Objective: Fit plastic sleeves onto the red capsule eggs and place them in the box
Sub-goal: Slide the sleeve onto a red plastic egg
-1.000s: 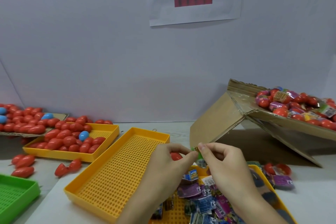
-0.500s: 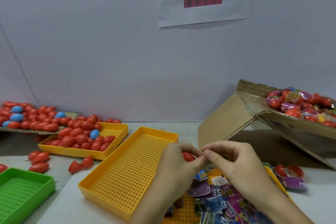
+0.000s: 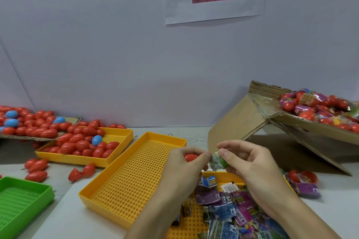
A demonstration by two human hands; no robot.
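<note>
Head view, centre of the frame: the left hand (image 3: 182, 165) grips a red capsule egg (image 3: 191, 157), and just right of it the right hand (image 3: 250, 163) pinches a green plastic sleeve (image 3: 218, 161). The egg looks hard, light and slick, best held round its middle; the sleeve looks thin and crumply, best pinched at its rim.

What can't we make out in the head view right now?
- Egg: mostly hidden inside the left hand.
- Sleeve: print blurred, ends covered by right hand fingers.
- Box: cut off by the right edge.
- Sleeve tray: bottom cut off, floor buried under sleeves.
</note>
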